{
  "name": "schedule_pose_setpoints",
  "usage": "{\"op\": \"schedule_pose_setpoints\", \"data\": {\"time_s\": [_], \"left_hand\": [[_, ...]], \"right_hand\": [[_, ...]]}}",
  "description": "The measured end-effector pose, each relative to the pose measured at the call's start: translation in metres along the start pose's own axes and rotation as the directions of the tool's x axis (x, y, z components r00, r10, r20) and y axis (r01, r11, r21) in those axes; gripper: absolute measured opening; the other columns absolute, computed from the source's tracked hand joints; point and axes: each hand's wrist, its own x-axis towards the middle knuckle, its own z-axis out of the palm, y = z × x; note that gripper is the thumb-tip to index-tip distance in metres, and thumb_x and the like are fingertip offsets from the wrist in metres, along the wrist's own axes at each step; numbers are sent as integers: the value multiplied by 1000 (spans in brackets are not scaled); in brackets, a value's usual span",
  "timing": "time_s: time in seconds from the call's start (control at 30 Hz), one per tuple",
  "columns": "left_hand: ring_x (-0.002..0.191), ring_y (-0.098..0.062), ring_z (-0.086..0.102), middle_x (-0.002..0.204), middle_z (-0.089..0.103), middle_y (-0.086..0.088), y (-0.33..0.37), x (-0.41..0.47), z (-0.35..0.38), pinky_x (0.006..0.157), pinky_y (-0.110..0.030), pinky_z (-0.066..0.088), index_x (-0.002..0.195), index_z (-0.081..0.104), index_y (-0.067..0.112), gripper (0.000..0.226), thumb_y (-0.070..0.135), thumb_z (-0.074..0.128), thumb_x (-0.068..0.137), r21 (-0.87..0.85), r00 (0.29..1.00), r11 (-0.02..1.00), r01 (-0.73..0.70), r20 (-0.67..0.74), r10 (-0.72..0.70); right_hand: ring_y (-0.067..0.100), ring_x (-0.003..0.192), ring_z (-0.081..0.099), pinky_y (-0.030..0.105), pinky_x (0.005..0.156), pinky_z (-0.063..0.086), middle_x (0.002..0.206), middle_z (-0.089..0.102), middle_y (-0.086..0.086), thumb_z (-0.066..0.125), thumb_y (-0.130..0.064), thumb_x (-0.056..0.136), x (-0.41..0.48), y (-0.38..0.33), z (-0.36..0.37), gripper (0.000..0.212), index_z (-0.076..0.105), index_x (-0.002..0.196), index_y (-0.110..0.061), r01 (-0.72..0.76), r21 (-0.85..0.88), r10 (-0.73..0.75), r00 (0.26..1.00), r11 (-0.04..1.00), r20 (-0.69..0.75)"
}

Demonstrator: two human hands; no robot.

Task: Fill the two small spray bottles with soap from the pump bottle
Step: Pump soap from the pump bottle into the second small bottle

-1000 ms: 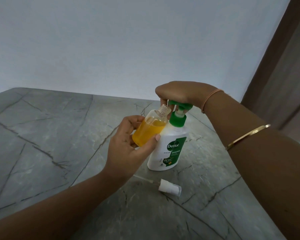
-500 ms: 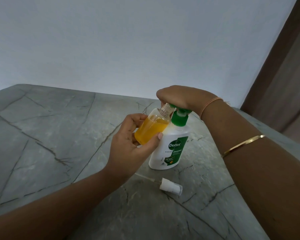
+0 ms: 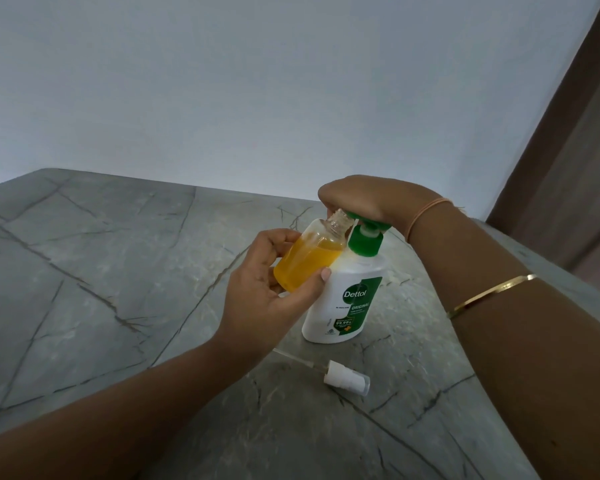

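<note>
Filling the first spray bottle, roughly two-thirds full

Holding the small spray bottle (image 3: pixel 309 259) in my left hand (image 3: pixel 267 292), I have my fingers and thumb wrapped round its lower half, and it leans with its open neck tipped up toward the green nozzle of the pump bottle (image 3: pixel 347 299). Orange soap reaches most of the way up; the shoulder and neck show clear, so I judge this one nearly done but not topped off. My right hand (image 3: pixel 368 202) lies curled over the pump head, pressing on it from above, while the pump bottle stands upright on the grey table (image 3: pixel 101 271), touching the bottle I hold. The spray cap (image 3: pixel 347 377) lies on its side on the table, just in front of the pump bottle, with its thin tube pointing left. It has yet to go back on. No second spray bottle is in sight, so that one is left to do
</note>
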Motion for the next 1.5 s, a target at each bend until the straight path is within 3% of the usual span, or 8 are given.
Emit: {"op": "schedule_pose_setpoints", "data": {"time_s": [0.4, 0.5, 0.7, 0.93, 1.07, 1.2, 1.43, 1.5], "left_hand": [[96, -16, 62, 104, 59, 13, 0, -1, 2, 67, -28, 58, 102, 48, 38, 41, 55, 63, 68, 23, 1000, 1000, -1, -2, 1], [95, -15, 63, 103, 59, 15, 1, 0, 2, 66, -26, 58, 101, 47, 40, 39, 55, 62, 68, 36, 1000, 999, -5, -11, 6], [92, -13, 63, 101, 59, 14, 3, 0, 1, 64, -22, 56, 101, 48, 38, 40, 54, 63, 68, 20, 1000, 1000, 0, -12, 0], [93, -14, 63, 102, 60, 12, 3, -1, 1, 65, -23, 57, 101, 48, 37, 41, 54, 63, 67, 7, 1000, 1000, 8, -3, -8], [94, -15, 63, 104, 59, 12, 0, -1, 1, 66, -23, 57, 101, 47, 38, 43, 55, 64, 66, 31, 1000, 999, 18, 4, -18], [95, -16, 63, 104, 60, 11, 1, -1, 1, 66, -24, 57, 101, 48, 37, 43, 55, 64, 66, 27, 1000, 999, 25, 2, -26], [92, -21, 64, 103, 61, 3, 2, -1, 0, 65, -30, 58, 103, 49, 34, 44, 54, 64, 67, 7, 1000, 1000, 31, -6, -31], [94, -19, 64, 104, 61, 5, 3, -1, 1, 66, -29, 58, 103, 48, 34, 44, 55, 63, 67, 22, 1000, 999, 30, 0, -30]], "right_hand": [[13, 46, 46, 14, 41, 37, 68, 63, 2, 34, -26, 87, -1, 1, -7, 32, 56, 68, -13, -1, 36, 1, 1000, 999, -8], [14, 47, 43, 18, 46, 36, 53, 62, -3, 34, -25, 87, 0, 1, -7, 31, 52, 65, -13, -15, 32, 15, 1000, 999, 7], [6, 36, 37, 15, 37, 30, 32, 46, -12, 35, -21, 90, 3, 2, 2, 24, 41, 66, -17, 5, 43, -3, 999, 999, -36], [2, 29, 44, 11, 33, 31, 63, 59, 0, 35, -22, 88, 2, 2, -1, 27, 46, 64, -14, 17, 94, -17, 1000, 995, -3], [15, 53, 48, 18, 48, 38, 78, 67, 5, 34, -26, 86, 2, 3, -8, 28, 52, 68, -14, 22, 60, -23, 1000, 998, 16], [15, 52, 44, 19, 49, 37, 78, 66, 4, 34, -27, 86, 4, 2, -7, 30, 54, 68, -13, 2, 44, -2, 1000, 999, 4], [6, 36, 46, 16, 40, 33, 40, 51, -10, 35, -22, 90, 5, 7, 3, 27, 44, 65, -15, 10, 71, -12, 999, 997, 29], [8, 41, 46, 18, 42, 33, 49, 54, -6, 35, -22, 90, 4, 6, 3, 28, 45, 65, -15, 5, 83, -8, 1000, 996, 24]]}}
